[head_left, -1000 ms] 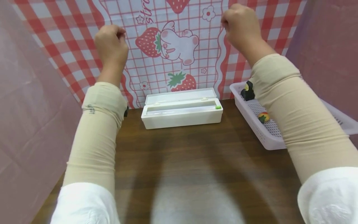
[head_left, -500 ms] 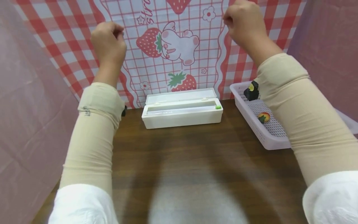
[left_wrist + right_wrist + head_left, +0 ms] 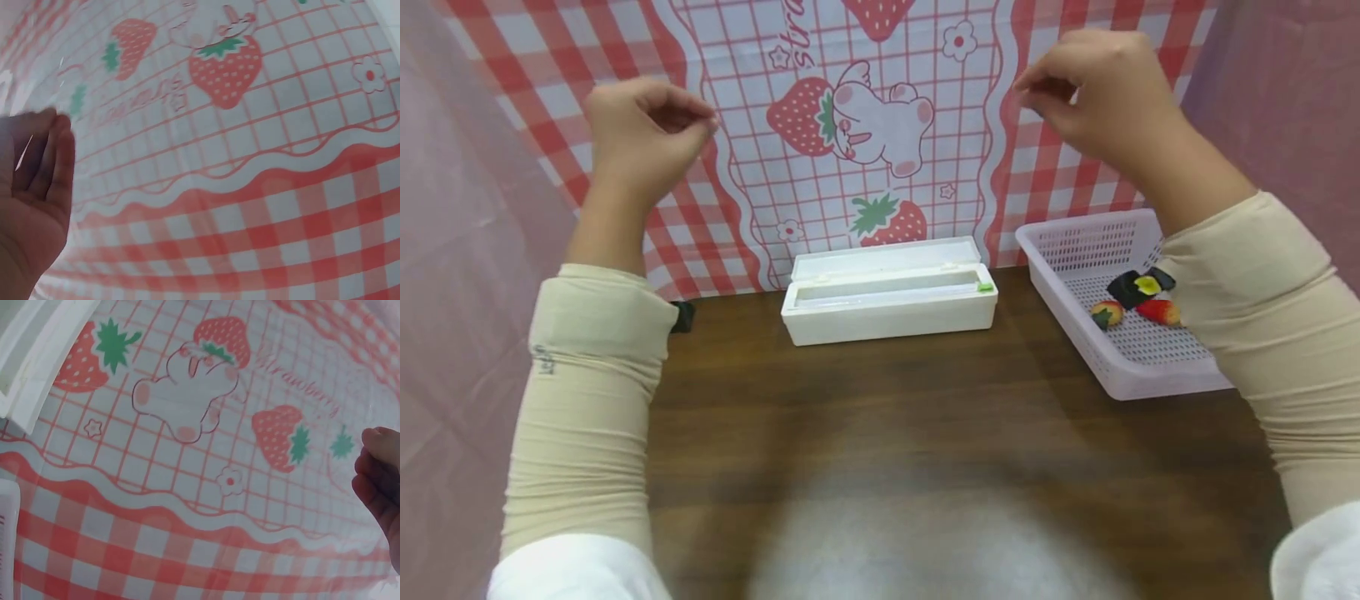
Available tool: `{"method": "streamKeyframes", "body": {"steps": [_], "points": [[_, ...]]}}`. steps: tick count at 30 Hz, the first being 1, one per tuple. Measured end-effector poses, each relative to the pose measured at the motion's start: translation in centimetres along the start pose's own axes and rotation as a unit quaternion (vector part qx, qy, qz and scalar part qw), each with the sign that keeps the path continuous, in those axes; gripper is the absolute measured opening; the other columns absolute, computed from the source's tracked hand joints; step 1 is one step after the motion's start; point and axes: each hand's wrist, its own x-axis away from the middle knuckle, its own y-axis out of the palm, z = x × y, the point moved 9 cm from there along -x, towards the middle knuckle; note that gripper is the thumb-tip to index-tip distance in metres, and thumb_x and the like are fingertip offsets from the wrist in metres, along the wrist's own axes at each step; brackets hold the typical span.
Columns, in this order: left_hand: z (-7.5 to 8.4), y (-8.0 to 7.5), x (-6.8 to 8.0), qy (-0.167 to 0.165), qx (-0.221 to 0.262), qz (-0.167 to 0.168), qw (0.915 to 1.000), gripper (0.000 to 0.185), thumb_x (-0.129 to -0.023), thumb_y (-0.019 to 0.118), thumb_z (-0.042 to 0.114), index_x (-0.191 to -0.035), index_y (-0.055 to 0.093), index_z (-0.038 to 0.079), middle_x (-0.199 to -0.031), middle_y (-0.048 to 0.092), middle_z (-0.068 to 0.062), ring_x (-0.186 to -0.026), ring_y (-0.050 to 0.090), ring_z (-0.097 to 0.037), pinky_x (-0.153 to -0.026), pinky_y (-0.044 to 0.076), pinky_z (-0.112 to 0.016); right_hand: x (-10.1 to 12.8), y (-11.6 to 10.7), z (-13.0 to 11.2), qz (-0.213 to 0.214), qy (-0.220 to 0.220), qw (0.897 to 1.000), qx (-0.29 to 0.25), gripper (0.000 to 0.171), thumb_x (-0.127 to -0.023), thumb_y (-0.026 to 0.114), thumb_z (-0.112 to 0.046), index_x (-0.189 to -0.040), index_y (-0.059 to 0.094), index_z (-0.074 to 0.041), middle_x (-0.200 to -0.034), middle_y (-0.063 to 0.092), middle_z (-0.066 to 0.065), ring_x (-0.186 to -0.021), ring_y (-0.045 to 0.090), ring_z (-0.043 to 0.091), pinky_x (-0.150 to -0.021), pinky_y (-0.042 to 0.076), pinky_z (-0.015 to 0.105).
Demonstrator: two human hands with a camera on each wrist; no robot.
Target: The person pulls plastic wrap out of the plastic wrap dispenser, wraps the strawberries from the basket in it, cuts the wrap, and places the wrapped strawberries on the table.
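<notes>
my left hand (image 3: 640, 133) and my right hand (image 3: 1097, 96) now lower and wider apart than a second ago, forearms clear of basket. fingers of both curled, tips pinched; film between them too clear to confirm, so grip cannot tell. white wrap box (image 3: 889, 302) at table's back edge, centre, below strawberry cloth (image 3: 880, 125); long axis left-right, lid open rearward. basket (image 3: 1075, 250) right of box holds strawberry (image 3: 1159, 312), small fruit piece (image 3: 1106, 314), black item (image 3: 1138, 287).
</notes>
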Motion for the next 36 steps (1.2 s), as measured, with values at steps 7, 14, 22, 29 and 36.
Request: {"method": "streamKeyframes", "body": {"steps": [7,14,22,29,36], "points": [[0.0,-0.9,3.1,-0.026,0.131,-0.133,0.982,0.011,-0.082,0.075,0.002,-0.091,0.073,-0.004,-0.08,0.071,0.005,-0.072,0.067,-0.01,-0.069,0.052,-0.013,3.5,-1.6,-1.5,0.005,-0.035,0.996,-0.076,0.012,-0.083,0.074,0.002,-0.094,0.073,0.004,-0.09,0.07,0.015,-0.083,0.058,0.011,-0.079,0.035,0.003],[1.9,-0.7,7.4,0.085,0.223,-0.248,0.9388,0.011,-0.076,0.067,-0.018,-0.084,0.07,-0.01,-0.087,0.069,-0.009,-0.074,0.064,-0.016,-0.065,0.054,-0.017,6.9,-1.7,-2.9,-0.018,-0.087,0.977,-0.195,0.02,-0.07,0.081,0.01,-0.086,0.074,0.0,-0.087,0.071,0.009,-0.083,0.054,0.0,-0.073,0.042,0.007],[2.2,2.0,12.1,0.1,0.337,-0.4,0.8464,0.022,-0.075,0.063,-0.022,-0.085,0.069,-0.003,-0.094,0.064,-0.018,-0.086,0.059,-0.023,-0.069,0.055,-0.026,10.4,-0.8,-4.8,-0.081,-0.141,0.923,-0.349,0.036,-0.088,0.068,-0.043,-0.088,0.074,-0.007,-0.095,0.069,0.006,-0.093,0.06,0.008,-0.084,0.048,0.013],[2.1,5.3,16.6,0.106,0.334,-0.526,0.7754,0.026,-0.08,0.067,-0.014,-0.09,0.071,0.01,-0.095,0.068,-0.012,-0.082,0.062,-0.024,-0.072,0.057,-0.034,14.0,2.4,-6.8,-0.189,-0.141,0.892,-0.386,0.033,-0.074,0.083,-0.003,-0.098,0.07,-0.021,-0.107,0.066,-0.002,-0.095,0.057,0.008,-0.082,0.047,0.014],[1.3,8.8,21.1,0.074,0.311,-0.637,0.7013,0.014,-0.082,0.073,-0.004,-0.087,0.071,0.009,-0.089,0.069,-0.01,-0.081,0.063,-0.023,-0.075,0.057,-0.041,17.3,6.2,-8.4,-0.288,-0.145,0.842,-0.432,0.031,-0.08,0.079,-0.005,-0.099,0.067,-0.026,-0.1,0.066,-0.009,-0.09,0.06,0.008,-0.079,0.052,0.024]]}}
